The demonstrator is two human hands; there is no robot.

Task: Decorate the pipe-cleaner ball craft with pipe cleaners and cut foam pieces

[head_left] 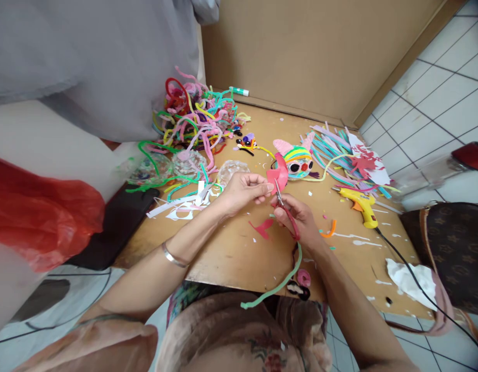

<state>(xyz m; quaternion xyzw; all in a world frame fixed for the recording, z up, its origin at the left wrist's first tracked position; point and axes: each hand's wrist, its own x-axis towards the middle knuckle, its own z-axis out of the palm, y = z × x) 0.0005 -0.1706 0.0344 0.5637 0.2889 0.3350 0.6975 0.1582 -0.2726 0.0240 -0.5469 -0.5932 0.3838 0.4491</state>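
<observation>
Between thumb and fingers, my left hand [248, 191] pinches a red-pink piece of paper or felt [278, 173]. My right hand [301, 217] grips red-handled scissors [290, 217], whose blades meet the lower edge of that piece. A cut-off red scrap [263, 228] lies on the table below. Just behind the piece sits a colourful animal figure [296, 159] with pink ears, dark eyes and a red nose, partly covered by it. From beneath my right hand a pale green pipe cleaner [275, 293] curves over the table's front edge.
A tangled heap of pipe cleaners [200, 121] lies at the back left, with white paper scraps [184, 204] nearer. To the right are a bundle of pipe cleaners [332, 150], a yellow glue gun [358, 205] with a black cord, and a brown handbag [451, 248]. A glue stick [239, 91] rests behind.
</observation>
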